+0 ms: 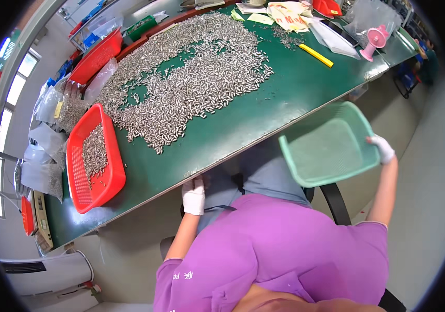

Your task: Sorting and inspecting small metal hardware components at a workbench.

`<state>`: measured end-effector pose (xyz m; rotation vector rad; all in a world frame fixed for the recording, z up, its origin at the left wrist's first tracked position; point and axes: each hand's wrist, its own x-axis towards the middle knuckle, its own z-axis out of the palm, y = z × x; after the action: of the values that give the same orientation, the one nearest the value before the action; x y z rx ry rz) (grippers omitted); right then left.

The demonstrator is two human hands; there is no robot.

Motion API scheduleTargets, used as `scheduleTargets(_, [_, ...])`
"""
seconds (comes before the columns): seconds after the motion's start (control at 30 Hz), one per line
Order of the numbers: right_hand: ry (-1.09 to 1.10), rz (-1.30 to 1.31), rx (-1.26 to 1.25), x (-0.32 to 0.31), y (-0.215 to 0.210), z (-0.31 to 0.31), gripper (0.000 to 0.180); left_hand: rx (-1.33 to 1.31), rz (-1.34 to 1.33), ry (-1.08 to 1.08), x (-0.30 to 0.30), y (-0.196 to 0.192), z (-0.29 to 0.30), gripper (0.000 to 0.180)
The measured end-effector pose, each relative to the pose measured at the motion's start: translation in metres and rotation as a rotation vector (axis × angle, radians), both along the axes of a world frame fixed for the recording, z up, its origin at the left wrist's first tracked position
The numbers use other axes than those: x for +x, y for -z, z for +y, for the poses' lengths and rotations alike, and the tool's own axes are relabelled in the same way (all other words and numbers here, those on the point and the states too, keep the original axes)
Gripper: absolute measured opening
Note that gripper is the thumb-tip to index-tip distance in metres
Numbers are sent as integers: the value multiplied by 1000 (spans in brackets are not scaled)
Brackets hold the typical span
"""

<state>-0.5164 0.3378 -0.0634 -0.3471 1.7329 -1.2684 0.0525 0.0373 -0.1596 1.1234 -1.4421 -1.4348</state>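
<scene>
My right hand (pixel 383 150), in a white glove with bare fingertips, grips the right rim of a green plastic basket (pixel 331 153). The basket is held over my lap, tilted, just off the table's front edge; nothing shows inside it. At the edge of the green table (pixel 217 140) is my gloved left hand (pixel 194 197), its fingers partly hidden, so I cannot tell their pose. Small silvery metal pins (pixel 196 73) lie spread in a wide heap across the table. A red basket (pixel 110 182) at the left holds more of these pins.
Clear plastic bags (pixel 45 156) and a weighing scale (pixel 41 218) line the left end. Another red basket (pixel 97 56) stands tilted behind the heap. Toward the far right are a yellow cutter knife (pixel 316 55), a phone (pixel 338 32) and a pink fan (pixel 374 41).
</scene>
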Motion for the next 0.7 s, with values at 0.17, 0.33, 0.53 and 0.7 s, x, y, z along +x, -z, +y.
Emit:
scheduleTargets(0.17, [-42,-214,-146,115,62,-126,50,60,-697,265,-15,-23,-1,58])
scheduleTargets(0.33, [-47,-339,-342,209,91,-150,57,32,-360,110,7,1,4,46])
scheduleTargets(0.53, [-460,479,90,243,83,-190,77,-6,-195,-121,37,21,-13,46])
scheduleTargets(0.7, [-487,479,148,241,87,-209,70,13,-105,-220,28,-9,-1,36])
